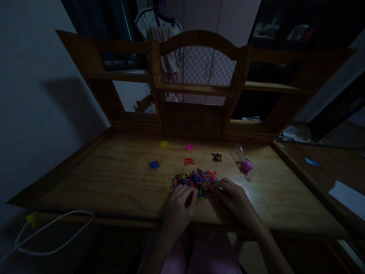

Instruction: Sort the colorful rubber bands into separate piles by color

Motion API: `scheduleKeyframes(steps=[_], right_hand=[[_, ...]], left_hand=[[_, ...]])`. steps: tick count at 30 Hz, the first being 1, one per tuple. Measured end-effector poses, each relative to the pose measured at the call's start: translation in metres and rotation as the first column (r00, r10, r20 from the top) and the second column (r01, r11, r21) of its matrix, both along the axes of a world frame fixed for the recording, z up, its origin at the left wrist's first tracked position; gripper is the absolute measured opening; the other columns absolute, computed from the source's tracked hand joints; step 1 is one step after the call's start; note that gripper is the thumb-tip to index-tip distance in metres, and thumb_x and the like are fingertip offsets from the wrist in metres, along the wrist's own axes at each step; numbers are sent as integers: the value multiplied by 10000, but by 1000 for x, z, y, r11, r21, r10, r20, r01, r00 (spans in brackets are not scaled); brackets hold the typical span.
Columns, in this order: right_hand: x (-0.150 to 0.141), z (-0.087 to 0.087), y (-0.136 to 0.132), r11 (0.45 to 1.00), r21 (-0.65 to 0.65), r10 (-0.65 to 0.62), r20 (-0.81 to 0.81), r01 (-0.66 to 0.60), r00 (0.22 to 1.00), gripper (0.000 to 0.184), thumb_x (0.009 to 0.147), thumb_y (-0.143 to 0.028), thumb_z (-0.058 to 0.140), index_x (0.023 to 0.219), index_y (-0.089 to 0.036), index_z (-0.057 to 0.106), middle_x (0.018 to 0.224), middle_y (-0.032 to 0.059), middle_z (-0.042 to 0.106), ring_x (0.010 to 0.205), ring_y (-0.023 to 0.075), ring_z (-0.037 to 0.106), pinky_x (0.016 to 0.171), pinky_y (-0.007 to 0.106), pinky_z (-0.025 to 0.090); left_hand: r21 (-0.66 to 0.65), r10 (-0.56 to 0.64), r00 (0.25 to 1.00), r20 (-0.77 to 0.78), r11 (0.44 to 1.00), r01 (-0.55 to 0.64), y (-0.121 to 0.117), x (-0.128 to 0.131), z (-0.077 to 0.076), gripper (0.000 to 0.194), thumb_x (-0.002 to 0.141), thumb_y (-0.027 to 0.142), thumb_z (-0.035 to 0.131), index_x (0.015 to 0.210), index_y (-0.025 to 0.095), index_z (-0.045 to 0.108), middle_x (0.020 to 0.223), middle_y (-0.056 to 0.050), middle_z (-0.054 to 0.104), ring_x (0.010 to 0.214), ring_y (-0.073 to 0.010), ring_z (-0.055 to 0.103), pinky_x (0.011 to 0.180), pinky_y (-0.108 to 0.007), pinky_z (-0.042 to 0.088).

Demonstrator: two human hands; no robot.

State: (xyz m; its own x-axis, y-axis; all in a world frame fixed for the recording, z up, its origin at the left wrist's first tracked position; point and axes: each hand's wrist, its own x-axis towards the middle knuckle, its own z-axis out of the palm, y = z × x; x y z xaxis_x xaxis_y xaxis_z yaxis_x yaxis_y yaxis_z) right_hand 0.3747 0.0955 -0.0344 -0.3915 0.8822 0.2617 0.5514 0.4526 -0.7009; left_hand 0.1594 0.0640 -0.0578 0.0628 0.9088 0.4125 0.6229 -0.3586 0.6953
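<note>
A mixed heap of small, thin coloured pieces (196, 179), which look like paper clips, lies near the front of the wooden desk. My left hand (182, 199) is at the heap's front left, thumb and forefinger pinched together; what is between them is too small to make out. At the heap's right edge, the bent fingers of my right hand (229, 194) close towards the thumb, and their tips are hard to see among the pieces. Behind lie single-colour groups: blue (154, 164), yellow (163, 145), pink (189, 146), red (189, 161) and black (216, 157).
A clear bottle with a pink cap (246, 166) and loop lies on its side at the right. A wooden shelf unit (196, 89) rises along the desk's back edge. A white cable (57, 217) loops by the front left edge. Paper (348, 198) lies far right.
</note>
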Motion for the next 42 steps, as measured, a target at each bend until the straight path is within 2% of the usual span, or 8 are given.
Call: scheduleKeyframes(steps=[5,15,23,27,30,35,39,42], right_hand=[[9,14,-4,998,-25,-63,78,66,995,201,893,-213,570,1075,-245,647,945,26,679,608,136,553,560,257,438],[12,1,-3,1000,0,-10,265,10,964,129,914,-201,552,941,-245,671,993,21,622,812,146,633,706,248,459],[-3,7,-2,972,212,-58,629,-100,775,157,906,-119,484,964,-188,612,976,40,618,599,127,597,489,269,305],[-8,10,1,962,239,-49,627,-132,777,164,879,-80,473,929,-167,603,932,48,612,593,125,566,490,279,281],[0,16,3,988,127,22,472,-92,881,123,851,-88,507,855,-173,595,876,33,597,608,118,540,531,259,332],[18,27,5,988,-124,87,-73,-96,994,73,814,-125,589,817,-198,588,843,19,551,673,122,489,565,239,362],[17,21,5,952,-269,-37,-570,-144,820,163,848,-256,623,725,-185,545,798,4,448,631,105,423,510,233,294],[11,12,5,892,-388,-154,-743,-232,651,189,825,-306,659,738,-174,555,835,-6,428,514,48,303,467,229,193]], left_hand=[[17,-7,1000,4,1000,7,-1,0,0,161,940,177,488,854,216,618,857,-21,652,865,-196,570,806,-330,435],[7,-25,1000,3,1000,25,-1,-1,4,159,947,187,486,850,207,610,853,-21,647,865,-194,559,788,-326,429],[41,-2,1000,5,999,2,1,-1,0,168,945,171,485,827,204,600,826,-16,644,841,-188,560,783,-318,424],[41,11,1000,3,999,-11,1,0,0,174,944,174,487,818,203,605,813,-18,644,825,-188,559,767,-313,424],[35,19,1000,4,999,-19,1,0,0,176,945,177,485,826,203,612,813,-19,644,824,-187,558,770,-314,426],[29,12,1000,6,1000,-12,1,0,0,178,945,182,487,827,204,618,829,-23,653,842,-192,567,781,-320,431],[48,28,1000,2,998,-29,0,0,-2,172,946,188,493,853,209,636,855,-25,670,862,-195,575,820,-334,431],[51,34,999,-2,998,-34,0,0,-2,163,943,193,503,853,210,637,859,-25,672,863,-196,575,823,-335,433]])
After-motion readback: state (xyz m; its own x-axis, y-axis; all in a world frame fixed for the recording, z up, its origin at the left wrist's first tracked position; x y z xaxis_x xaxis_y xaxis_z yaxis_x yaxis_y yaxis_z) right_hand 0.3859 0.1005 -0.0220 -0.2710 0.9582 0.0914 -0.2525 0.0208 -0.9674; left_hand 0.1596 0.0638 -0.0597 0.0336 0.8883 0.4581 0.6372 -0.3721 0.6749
